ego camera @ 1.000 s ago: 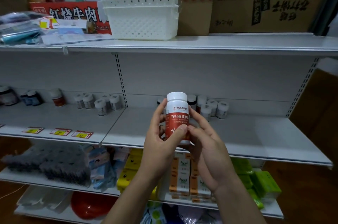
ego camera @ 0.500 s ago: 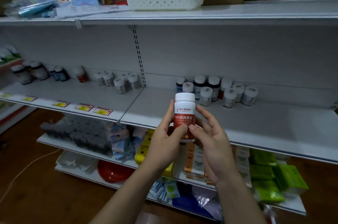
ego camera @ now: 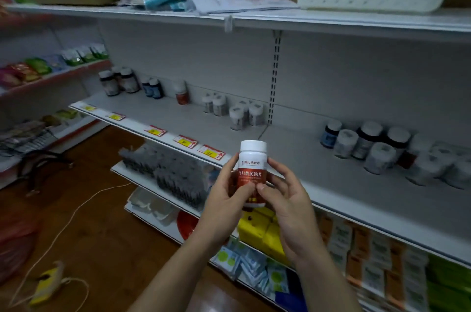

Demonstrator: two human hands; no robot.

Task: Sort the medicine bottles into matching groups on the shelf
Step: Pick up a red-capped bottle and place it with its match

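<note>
At lower centre of the frame, the left hand (ego camera: 224, 199) and right hand (ego camera: 288, 206) both clasp an upright cylindrical red-labelled bottle (ego camera: 252, 171) with a smooth white cap, held in front of the grey metal shelf (ego camera: 318, 179); a lone matching bottle (ego camera: 182, 94) stands at centre left

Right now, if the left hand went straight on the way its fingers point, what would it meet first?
The left hand grips the red-labelled bottle; carrying it on, it probably meets the bare shelf board first, though depth is unclear.
</note>
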